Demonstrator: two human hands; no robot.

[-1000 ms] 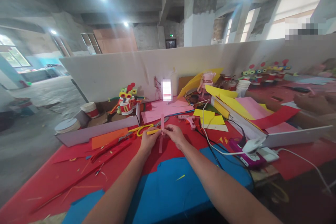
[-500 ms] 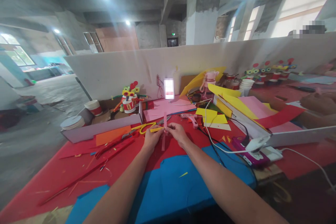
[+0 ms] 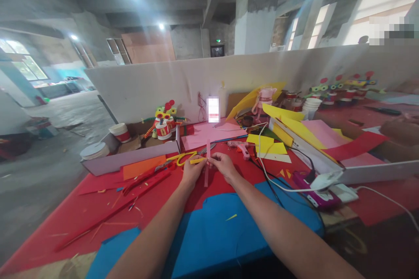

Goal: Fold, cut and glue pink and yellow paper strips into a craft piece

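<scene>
A yellow paper strip (image 3: 197,161) is pinched in my left hand (image 3: 191,172), its end meeting a pink paper strip (image 3: 208,146). The pink strip runs away from me, crossing the yellow one. At that crossing, my right hand (image 3: 222,166) has its thumb and fingers closed on the pink strip. How the two strips are joined is hidden by my fingertips. Just beyond my left hand lie yellow-handled scissors (image 3: 183,158). A pink glue gun (image 3: 241,148) rests on the red table covering (image 3: 153,209) past my right hand.
A cup robot figure (image 3: 164,125) stands in a shallow box at the back left. Yellow sheets (image 3: 271,146) lie right of the glue gun. White cables cross to a purple power strip (image 3: 316,192). Blue paper (image 3: 222,226) lies under my forearms; red-handled scissors (image 3: 134,183) are left.
The whole view has shifted slightly, so the scene sits a little farther right. Both hands keep their grip on the strips with almost no visible movement.
</scene>
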